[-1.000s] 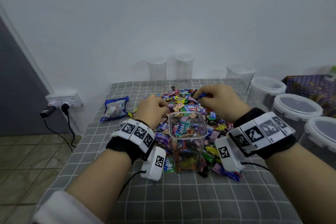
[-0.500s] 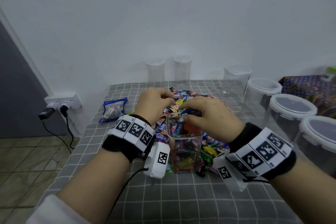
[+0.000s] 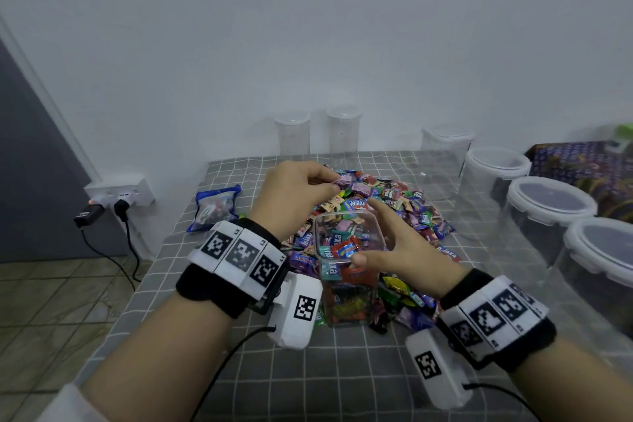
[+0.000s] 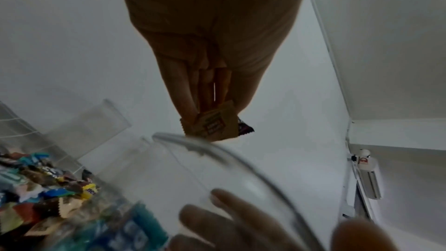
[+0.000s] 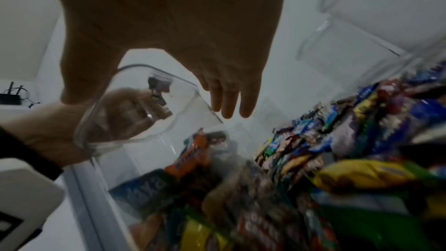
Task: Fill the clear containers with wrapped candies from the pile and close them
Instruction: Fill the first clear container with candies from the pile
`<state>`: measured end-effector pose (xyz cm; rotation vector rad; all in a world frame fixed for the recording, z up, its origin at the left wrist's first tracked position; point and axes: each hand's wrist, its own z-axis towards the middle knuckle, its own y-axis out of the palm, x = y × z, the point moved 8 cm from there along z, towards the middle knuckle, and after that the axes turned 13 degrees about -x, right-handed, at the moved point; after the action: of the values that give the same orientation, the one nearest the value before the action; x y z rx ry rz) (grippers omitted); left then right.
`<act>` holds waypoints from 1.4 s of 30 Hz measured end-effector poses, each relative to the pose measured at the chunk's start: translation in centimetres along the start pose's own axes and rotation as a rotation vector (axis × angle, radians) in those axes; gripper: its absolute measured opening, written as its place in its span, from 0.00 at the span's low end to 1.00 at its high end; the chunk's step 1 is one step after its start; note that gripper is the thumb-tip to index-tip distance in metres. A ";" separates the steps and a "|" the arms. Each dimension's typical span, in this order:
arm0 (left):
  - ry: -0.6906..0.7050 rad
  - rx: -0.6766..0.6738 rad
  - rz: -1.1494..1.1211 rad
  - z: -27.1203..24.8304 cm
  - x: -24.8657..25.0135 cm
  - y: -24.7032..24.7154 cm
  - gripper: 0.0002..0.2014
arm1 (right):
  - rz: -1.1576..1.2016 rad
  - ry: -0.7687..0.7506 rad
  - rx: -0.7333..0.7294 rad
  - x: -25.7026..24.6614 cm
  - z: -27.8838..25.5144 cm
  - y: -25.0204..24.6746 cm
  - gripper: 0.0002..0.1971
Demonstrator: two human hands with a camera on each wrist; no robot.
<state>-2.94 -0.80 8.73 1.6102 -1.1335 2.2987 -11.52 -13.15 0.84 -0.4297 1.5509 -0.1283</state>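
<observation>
**A:** Clear square-ish plastic container standing upright on the grey checked tablecloth, right at the near edge of the heap of colourful wrapped candies. Lid off, roughly two-thirds full of wrappers. Some "Relaxa" ones readable through the wall.

**B:** And the hands?

**A:** Right hand spread beside the container on its right, fingers straight and loose, thumb lying along the near rim, index pointing out over the pile. Holding nothing. Same thing from the right wrist view: straight fingers hanging just past the container's rim.

**B:** Left one?

**A:** Left hand up over the far left of the pile, fingers curled together, pinching a couple of small candies. Clear enough in the left wrist view: a tan paper-look wrapped candy clamped at the fingertips, a dark wrapper peeking out behind it, all hovering just above the container's rim.

**B:** Anything else on the table?

**A:** Blue-edged sealed snack bag lying flat to the left of the pile. Two tall clear lidded canisters against the white wall, a square clear lidded tub further right, then three round clear tubs with white clip lids lined up along the right edge. White wall socket with black plugs low on the left.
</observation>
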 end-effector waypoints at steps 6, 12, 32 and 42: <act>0.009 -0.177 0.128 -0.7 0.0 2.6 0.04 | 0.083 -0.047 -0.012 0.5 0.3 0.2 0.43; 0.023 -0.251 0.253 -1.2 0.0 3.5 0.06 | 0.143 -0.122 -0.004 0.0 0.3 0.2 0.36; -0.347 -0.373 0.634 -1.1 -9.5 1.7 0.30 | -0.603 0.298 -0.324 4.1 1.0 -1.0 0.59; -0.530 -0.763 1.035 -3.0 -14.7 6.5 0.58 | -1.004 0.593 -0.470 8.3 1.8 -0.3 0.58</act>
<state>-2.07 1.05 -7.50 1.4518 -3.0221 1.2826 -9.42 -15.96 -6.94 -1.6414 1.7950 -0.7228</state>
